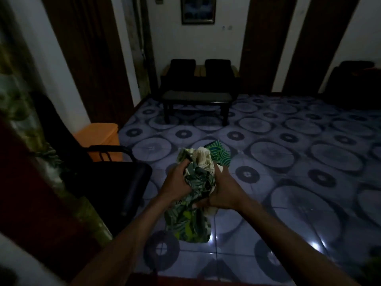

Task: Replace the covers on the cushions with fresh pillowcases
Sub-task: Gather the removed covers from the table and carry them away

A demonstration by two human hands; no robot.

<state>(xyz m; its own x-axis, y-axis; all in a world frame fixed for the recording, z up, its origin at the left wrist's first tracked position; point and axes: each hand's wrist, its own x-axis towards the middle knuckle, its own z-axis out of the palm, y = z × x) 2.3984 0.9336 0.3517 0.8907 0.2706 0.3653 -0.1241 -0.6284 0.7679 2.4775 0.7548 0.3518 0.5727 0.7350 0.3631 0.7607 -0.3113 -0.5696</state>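
I am gripping the bunched-up leaf-print cover (190, 211) with both hands in front of me, my left hand (177, 182) clenching its upper left side and my right hand (221, 193) clutching the right, while its lower end is hanging towards the tiled floor (288, 182). I am judging this as gathering the cover open (a pale cushion (203, 159) is showing at the top). Another green patterned piece (220, 153) is lying on the floor just beyond; next I am needing to find the opening.
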